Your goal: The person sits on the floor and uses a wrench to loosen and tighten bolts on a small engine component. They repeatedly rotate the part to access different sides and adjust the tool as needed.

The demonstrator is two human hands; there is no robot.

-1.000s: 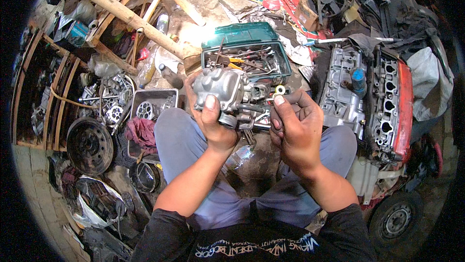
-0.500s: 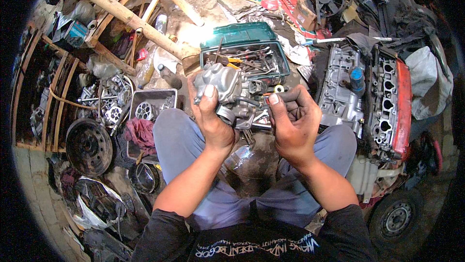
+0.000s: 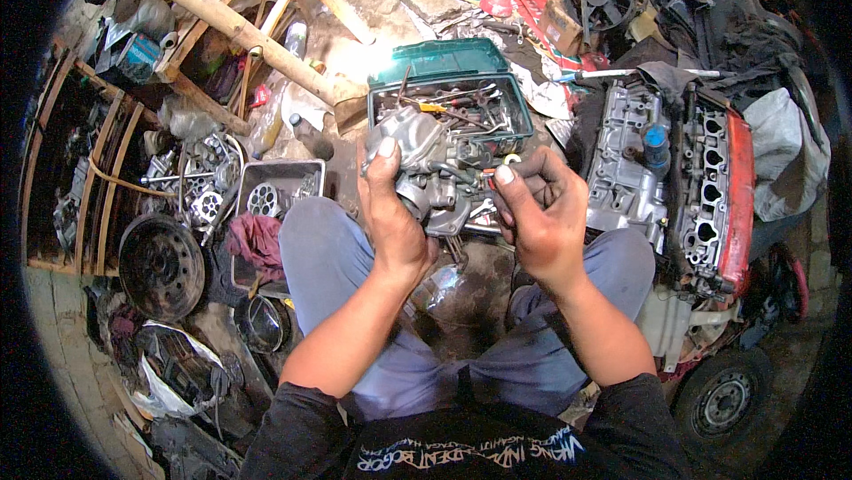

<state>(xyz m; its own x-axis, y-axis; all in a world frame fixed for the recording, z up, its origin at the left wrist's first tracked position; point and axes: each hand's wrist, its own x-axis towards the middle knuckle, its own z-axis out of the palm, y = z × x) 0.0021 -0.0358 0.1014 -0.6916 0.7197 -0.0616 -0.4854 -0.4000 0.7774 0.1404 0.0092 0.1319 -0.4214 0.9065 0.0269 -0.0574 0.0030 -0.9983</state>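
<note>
A grey metal carburetor (image 3: 439,169) with a short dark hose hangs over my knees. Wrapped round its left side is my left hand (image 3: 395,223), the thumb lying on top and the fingers mostly hidden behind. My right hand (image 3: 543,214) is pinched at the carburetor's right side, near the hose end. A small reddish bit shows by its fingertips, but what the pinch holds is too small to make out. Just beyond stands an open green toolbox (image 3: 444,61) full of wrenches and other hand tools, partly covered by the carburetor.
At right lie a grey engine cover (image 3: 612,161) and a cylinder head (image 3: 706,169) beside a red panel. On the left are a grey tray (image 3: 284,174) with a maroon rag (image 3: 257,247), a wheel rim (image 3: 162,267) and loose metal parts. Wooden poles (image 3: 222,19) slant across the upper left.
The carburetor has tilted and turned in my left hand, its domed top shifting slightly right. My right hand stays pinched beside it, moved only a little.
</note>
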